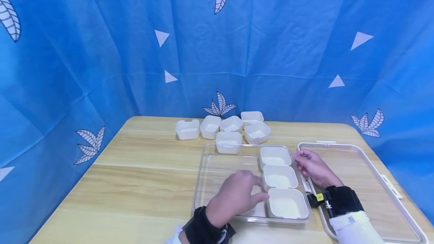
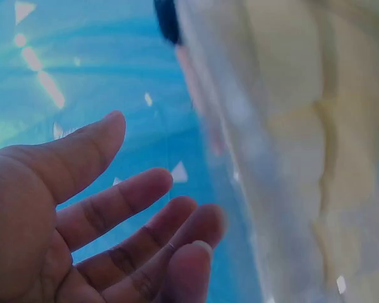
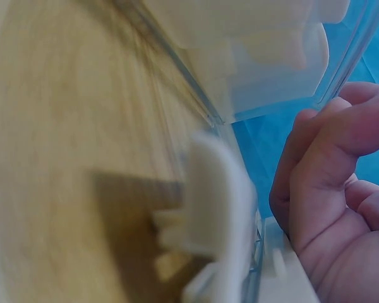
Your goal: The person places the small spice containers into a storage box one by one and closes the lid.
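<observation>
A clear shallow box (image 1: pixel 217 178) lies on the table, with three white bins in a column along its right side: a rear bin (image 1: pixel 275 156), a middle bin (image 1: pixel 280 176) and a front bin (image 1: pixel 288 203). My left hand (image 1: pixel 234 193) hovers over the box, its thumb and fingers spread beside the front and middle bins. In the left wrist view its palm is bare and the fingers bend loosely. By the box's right rim is my right hand (image 1: pixel 313 166), fingers bent; in the right wrist view they are at the clear corner, apparently touching it.
Several loose white bins stand behind the box, among them a notched bin (image 1: pixel 187 130) and a nearer bin (image 1: pixel 228 143). On the right lies a clear lid (image 1: pixel 359 183) with a white rim and clips, under my right forearm. A blue curtain (image 1: pixel 210 55) hangs behind the table (image 1: pixel 135 183).
</observation>
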Demonstrator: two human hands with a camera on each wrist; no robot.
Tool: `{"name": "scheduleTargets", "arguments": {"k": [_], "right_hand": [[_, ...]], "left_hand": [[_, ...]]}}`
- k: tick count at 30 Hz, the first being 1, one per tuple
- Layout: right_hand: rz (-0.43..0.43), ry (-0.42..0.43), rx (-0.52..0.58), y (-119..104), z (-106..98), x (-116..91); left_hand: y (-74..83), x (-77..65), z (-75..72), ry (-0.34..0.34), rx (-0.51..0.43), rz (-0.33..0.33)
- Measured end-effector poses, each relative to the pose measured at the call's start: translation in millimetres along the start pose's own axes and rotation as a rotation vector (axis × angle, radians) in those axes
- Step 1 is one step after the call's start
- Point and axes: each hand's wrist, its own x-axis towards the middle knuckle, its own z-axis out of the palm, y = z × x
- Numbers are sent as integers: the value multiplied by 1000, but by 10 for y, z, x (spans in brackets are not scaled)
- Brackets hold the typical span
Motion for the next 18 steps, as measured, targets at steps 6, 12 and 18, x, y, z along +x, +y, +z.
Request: {"name": "scheduleTargets", "arguments": {"k": [6, 12, 18], "right_hand": [[-4, -9, 1, 8, 2, -8], [-7, -1, -8, -9, -13, -31], [-2, 8, -8, 0, 3, -24]], "left_hand": [[-236, 29, -241, 54, -125, -144], [-537, 47, -536, 141, -193, -292], [-900, 9, -762, 258, -252, -446]]}}
